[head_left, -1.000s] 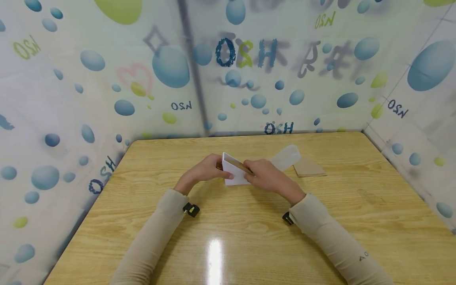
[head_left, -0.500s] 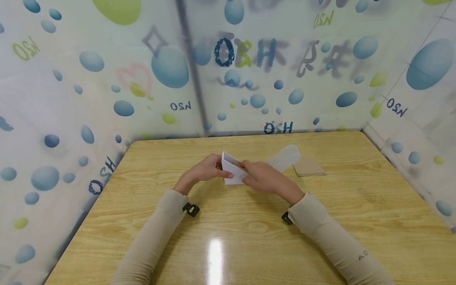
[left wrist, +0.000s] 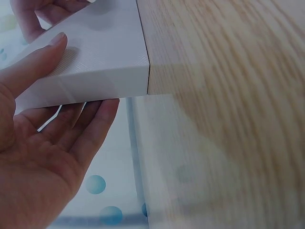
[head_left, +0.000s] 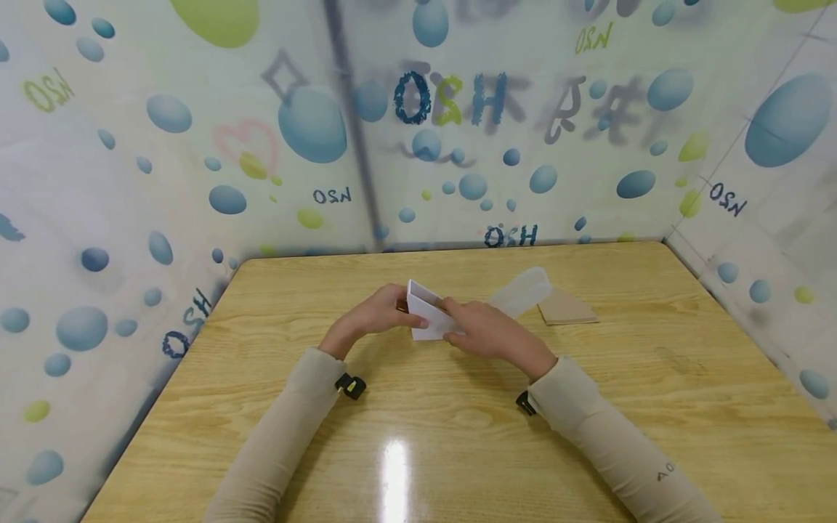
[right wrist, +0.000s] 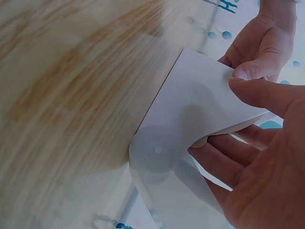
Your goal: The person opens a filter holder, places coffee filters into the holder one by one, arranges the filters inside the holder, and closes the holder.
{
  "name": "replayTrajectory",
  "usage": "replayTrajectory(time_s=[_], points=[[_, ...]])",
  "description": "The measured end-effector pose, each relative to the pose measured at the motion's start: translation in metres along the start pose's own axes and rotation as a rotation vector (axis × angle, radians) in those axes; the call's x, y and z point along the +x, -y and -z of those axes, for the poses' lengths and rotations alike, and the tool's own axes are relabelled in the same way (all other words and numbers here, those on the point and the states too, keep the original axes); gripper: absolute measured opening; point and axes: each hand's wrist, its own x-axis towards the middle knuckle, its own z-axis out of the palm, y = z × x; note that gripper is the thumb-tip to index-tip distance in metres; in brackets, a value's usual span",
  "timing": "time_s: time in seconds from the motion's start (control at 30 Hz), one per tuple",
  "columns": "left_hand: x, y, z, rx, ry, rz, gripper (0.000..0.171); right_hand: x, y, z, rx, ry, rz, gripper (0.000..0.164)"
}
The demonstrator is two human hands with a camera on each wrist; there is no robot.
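A small white box point(head_left: 437, 328) stands on its long edge on the table, its narrow opening facing up. My left hand point(head_left: 382, 309) holds its left end, thumb on the near face and fingers round the other side, as the left wrist view shows on the white box point(left wrist: 105, 52). At the right end, my right hand point(head_left: 490, 330) grips it with the thumb on the near side and fingers at the opening. Most of the brown insert inside is hidden. From the right end a translucent flap point(head_left: 523, 290) sticks out; its round disc point(right wrist: 157, 148) shows in the right wrist view.
A flat brown cardboard piece point(head_left: 567, 308) lies on the table right of the flap, partly overlapped by it. The wooden table point(head_left: 405, 407) runs back to a patterned wall covering point(head_left: 431, 181).
The brown insert, which stuck up at the box's opening under my right fingers, has sunk inside. My right hand has shifted slightly left; the left hand stays put.
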Motion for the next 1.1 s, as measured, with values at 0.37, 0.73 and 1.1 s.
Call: replayTrajectory(time_s=[0.37,0.73,1.1], points=[[0.001,-0.001,0.000,-0.004,-0.002,-0.004,0.035,0.000,-0.002,0.000,0.009,-0.075,0.026,0.042],[0.000,0.001,-0.001,-0.016,-0.007,-0.006,0.033,-0.002,0.001,0.008,0.044,-0.083,-0.021,0.041],[-0.001,0.000,-0.001,-0.003,-0.024,0.020,0.034,-0.013,-0.003,0.036,0.048,-0.155,-0.023,0.041]])
